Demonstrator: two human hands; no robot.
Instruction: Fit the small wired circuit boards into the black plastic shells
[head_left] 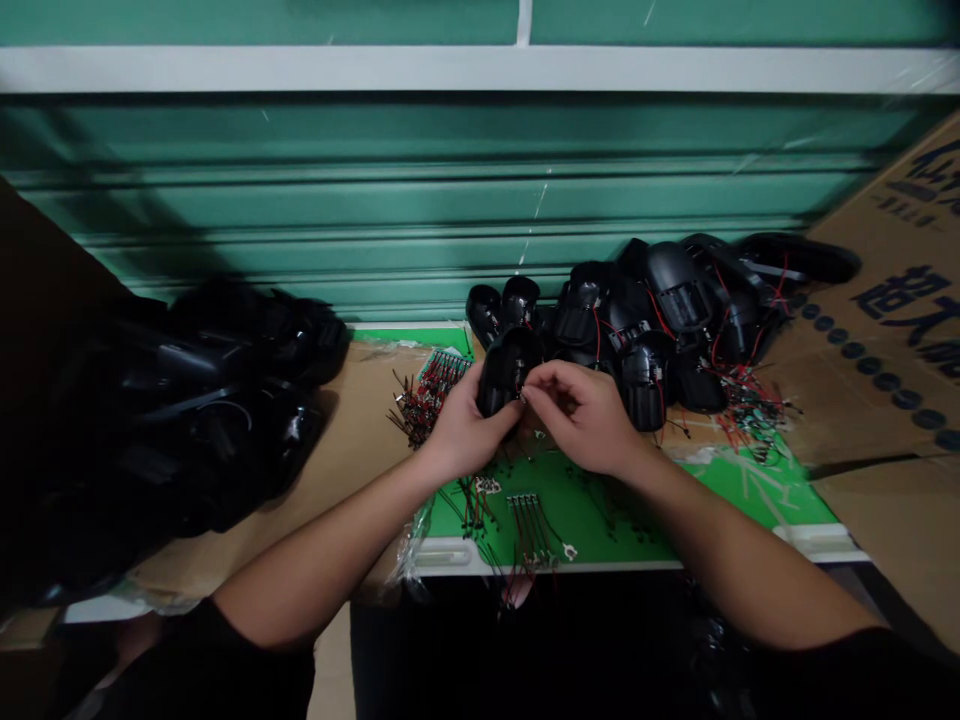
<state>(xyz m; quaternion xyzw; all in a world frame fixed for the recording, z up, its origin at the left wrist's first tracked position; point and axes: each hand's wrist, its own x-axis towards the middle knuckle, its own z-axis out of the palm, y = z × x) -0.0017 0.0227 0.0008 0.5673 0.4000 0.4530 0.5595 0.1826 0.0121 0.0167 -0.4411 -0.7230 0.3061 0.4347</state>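
Observation:
My left hand [471, 425] is closed around a black plastic housing [510, 362], a rounded hollow shell tilted toward me. At its right edge my right hand [581, 410] pinches with thumb and forefinger. What sits in that pinch is too small to make out. Below the hands, a row of small wired circuit boards [525, 500] lies on the green table top [600, 545], with red and black leads spread toward me. A tangle of red and black wired parts [420, 400] lies just left of my left hand.
More black housings with red wires [679, 285] are heaped at the back right, beside loose wired boards [754, 410]. A large dark pile of black shells [225, 400] covers the left side. A cardboard box [892, 310] stands at the right; a green ribbed wall [375, 210] rises behind.

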